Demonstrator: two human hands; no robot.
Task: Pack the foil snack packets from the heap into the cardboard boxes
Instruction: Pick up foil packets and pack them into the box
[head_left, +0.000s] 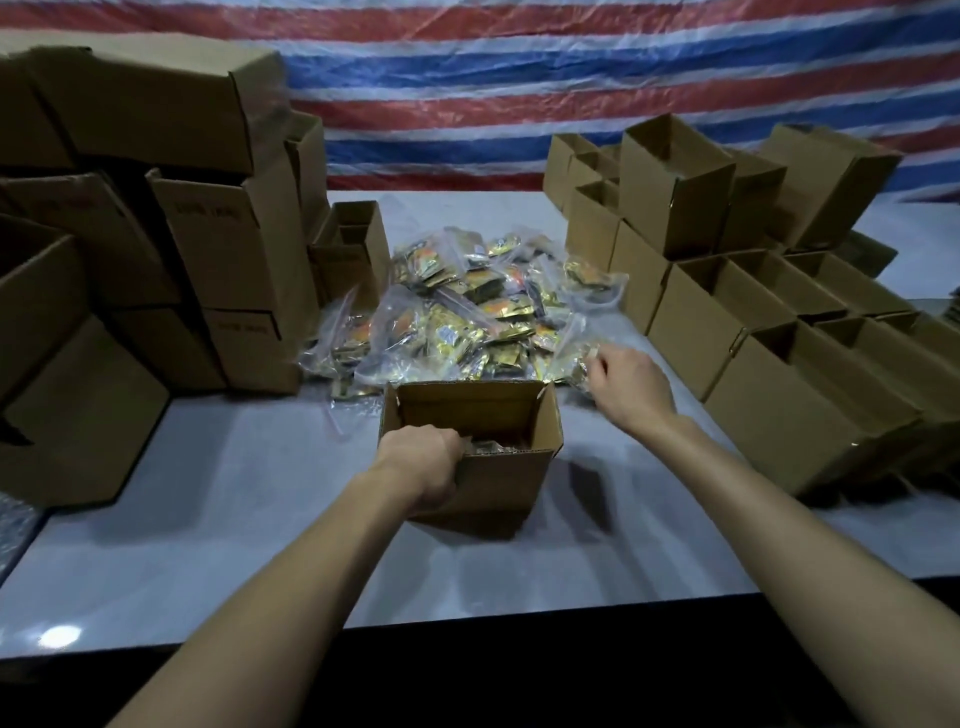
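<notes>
Packing step in hand: left hand (423, 460) grips the near rim of the open box (509, 478), steadying it on the counter (249, 519). Right hand (626, 387) curls round a bag (569, 364) at the near right edge of the heap (467, 312); next, I judge, it must lift left over the box's far rim. Stacked boxes (779, 374) crowd both sides, leaving a middle lane.

Both our bare forearms stretch forward. Our left hand (422, 460) grips the near left rim of the open brown cardboard box (501, 483), fingers curled inside. Our right hand (631, 387) reaches further, palm down, fingers curled at the edge of the heap of shiny foil snack packets (467, 312); we cannot tell whether it grips anything.
</notes>
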